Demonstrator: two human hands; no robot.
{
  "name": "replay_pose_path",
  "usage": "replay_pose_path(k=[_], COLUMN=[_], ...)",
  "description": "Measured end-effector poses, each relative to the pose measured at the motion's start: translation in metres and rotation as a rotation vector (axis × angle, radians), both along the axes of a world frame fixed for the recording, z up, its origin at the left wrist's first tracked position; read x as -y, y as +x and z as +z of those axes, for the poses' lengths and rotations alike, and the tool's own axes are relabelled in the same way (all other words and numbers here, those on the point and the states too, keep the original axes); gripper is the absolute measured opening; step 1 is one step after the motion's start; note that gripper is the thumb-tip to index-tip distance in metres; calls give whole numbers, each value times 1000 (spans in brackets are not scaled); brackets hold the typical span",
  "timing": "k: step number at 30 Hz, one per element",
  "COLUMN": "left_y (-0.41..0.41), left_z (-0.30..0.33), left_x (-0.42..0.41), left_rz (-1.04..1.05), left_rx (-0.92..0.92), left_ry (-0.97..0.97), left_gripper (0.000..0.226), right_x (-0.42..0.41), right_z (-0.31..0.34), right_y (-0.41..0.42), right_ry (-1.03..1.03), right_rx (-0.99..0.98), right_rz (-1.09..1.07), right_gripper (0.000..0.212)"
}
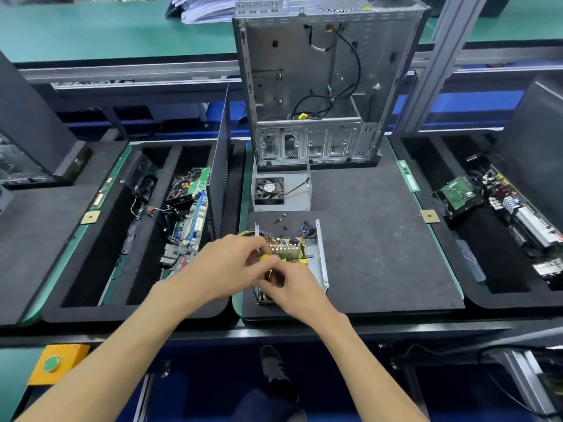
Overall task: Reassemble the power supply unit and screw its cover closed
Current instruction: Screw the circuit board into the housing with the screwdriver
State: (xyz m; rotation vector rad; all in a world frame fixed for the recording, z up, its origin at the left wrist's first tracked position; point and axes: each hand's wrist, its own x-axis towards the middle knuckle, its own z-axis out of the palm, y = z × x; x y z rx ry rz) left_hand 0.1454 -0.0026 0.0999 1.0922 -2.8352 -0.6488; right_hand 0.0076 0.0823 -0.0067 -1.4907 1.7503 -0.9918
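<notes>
Over the open power supply unit (315, 263), at the near edge of the middle black foam mat (380, 239), both hands meet. The left hand (227, 263) comes in from the left with its fingers curled down onto the yellow-wrapped part on the circuit board (288, 252), pinching there. The right hand (289, 287) lies just nearer the person, touching the left one, its fingers bent round something small and shiny; what that thing is cannot be told. The unit's grey metal tray sits flat on the mat, its right wall upright and bare, with a bundle of coloured wires (248, 233) spilling out at its far left corner.

Just beyond the unit, a few small dark screws (278, 220) lie loose on the mat. Behind them the unit's grey cover (297, 190) rests flat, the fan (269, 188) mounted in its left half and a thin lead trailing across it. Farther back a stripped computer case (316, 86) stands upright with black cables hanging inside.

To the left of the mat, a foam tray (91, 269) holds a motherboard (192, 226) on its edge, along with other parts. To the right, another foam tray (426, 190) holds a green board and a long module with white connectors. All of this rests on the table, whose front edge carries a yellow box with a green button (53, 362).
</notes>
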Motion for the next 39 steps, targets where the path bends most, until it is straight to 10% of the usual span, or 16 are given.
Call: replay_pose_path(k=[5, 11, 28, 39], left_y=[-12, -36, -102, -95], left_z=[-25, -65, -89, -88], left_x=[19, 43, 88, 94], left_rz=[185, 271, -190, -231], left_rx=[-292, -138, 289, 120], left_ry=[87, 153, 31, 212], left_gripper=[17, 54, 36, 64], right_x=[-11, -1, 89, 101], right_z=[25, 56, 28, 28], right_y=[-19, -73, -122, -115], right_ry=[-134, -195, -81, 19], right_rx=[334, 504, 148, -114], right_rz=[-235, -394, -495, -332], right_gripper=[17, 27, 36, 40])
